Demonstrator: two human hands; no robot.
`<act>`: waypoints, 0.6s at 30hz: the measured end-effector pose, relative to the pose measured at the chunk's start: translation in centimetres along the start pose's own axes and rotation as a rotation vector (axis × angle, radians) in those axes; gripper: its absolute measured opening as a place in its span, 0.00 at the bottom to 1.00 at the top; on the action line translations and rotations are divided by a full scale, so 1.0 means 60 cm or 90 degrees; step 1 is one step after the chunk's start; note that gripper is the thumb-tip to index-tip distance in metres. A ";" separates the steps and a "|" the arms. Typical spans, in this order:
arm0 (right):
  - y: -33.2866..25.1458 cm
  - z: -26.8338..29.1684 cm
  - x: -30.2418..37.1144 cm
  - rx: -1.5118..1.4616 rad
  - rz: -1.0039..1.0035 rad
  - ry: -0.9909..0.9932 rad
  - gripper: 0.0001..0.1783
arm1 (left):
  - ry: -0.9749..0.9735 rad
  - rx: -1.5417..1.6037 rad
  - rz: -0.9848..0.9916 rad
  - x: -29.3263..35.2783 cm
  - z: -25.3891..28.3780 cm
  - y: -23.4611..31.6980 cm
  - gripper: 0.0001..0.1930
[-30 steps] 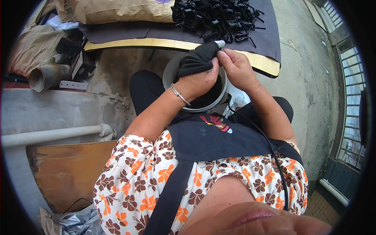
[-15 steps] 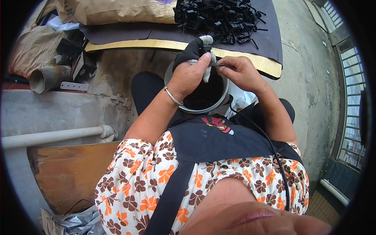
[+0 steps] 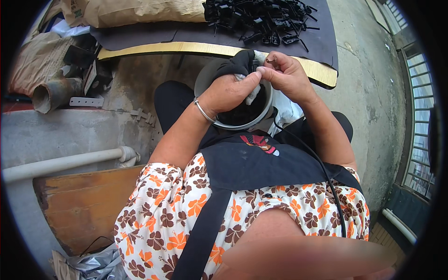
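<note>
My left hand (image 3: 228, 91), its fingers wrapped in black and white cloth (image 3: 238, 63), is closed on a small black plastic part (image 3: 255, 66), mostly hidden by the cloth and thumb. My bare right hand (image 3: 289, 77) is closed in a pinch, its fingertips touching my left thumb tip. Whatever it pinches is too small and covered to make out. Both hands are over a round grey bucket (image 3: 199, 86) between my knees, dark inside. Ahead, a heap of similar black plastic parts (image 3: 261, 23) lies on the dark-covered table (image 3: 196, 33).
The table's pale yellow front edge (image 3: 172, 47) runs just beyond my hands. Brown paper sacks (image 3: 135, 11) lie at its far left. A rusty pipe piece (image 3: 53, 93) rests on the left ledge. A black cable (image 3: 308, 150) crosses my apron; a white bag (image 3: 287, 114) is beside the bucket.
My right hand has come in against my left thumb, and the thin dark piece it held no longer shows clearly. The black part has tilted down into the cloth-wrapped fingers.
</note>
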State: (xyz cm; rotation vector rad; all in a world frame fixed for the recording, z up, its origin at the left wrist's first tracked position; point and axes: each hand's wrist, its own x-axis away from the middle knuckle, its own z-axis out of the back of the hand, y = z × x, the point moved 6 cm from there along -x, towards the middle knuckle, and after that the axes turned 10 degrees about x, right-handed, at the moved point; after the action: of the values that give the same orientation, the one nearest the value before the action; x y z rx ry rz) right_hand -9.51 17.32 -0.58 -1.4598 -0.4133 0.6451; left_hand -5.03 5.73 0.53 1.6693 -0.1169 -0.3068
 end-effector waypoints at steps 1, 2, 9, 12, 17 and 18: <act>0.002 0.001 0.000 0.024 -0.001 -0.002 0.09 | 0.016 0.021 0.011 -0.001 0.001 0.000 0.11; 0.002 0.002 0.000 0.022 -0.002 -0.003 0.09 | 0.017 0.021 0.012 -0.001 0.001 0.001 0.11; -0.031 -0.004 0.004 0.301 0.089 -0.020 0.16 | 0.084 0.169 0.078 0.003 0.008 -0.008 0.07; -0.018 -0.006 0.002 0.306 0.040 -0.055 0.17 | 0.078 0.017 0.076 0.005 0.005 -0.006 0.07; 0.001 -0.017 0.001 0.286 0.019 -0.043 0.17 | 0.026 -0.232 -0.063 0.002 -0.001 0.009 0.09; 0.003 -0.021 0.000 0.279 0.031 -0.021 0.17 | 0.021 -0.277 -0.061 0.002 0.000 0.013 0.10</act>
State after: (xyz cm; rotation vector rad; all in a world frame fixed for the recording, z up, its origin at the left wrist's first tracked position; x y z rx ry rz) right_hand -8.74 16.33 -0.90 -1.0455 -0.2422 0.7468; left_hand -4.86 5.61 1.29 1.2494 0.0528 -0.3484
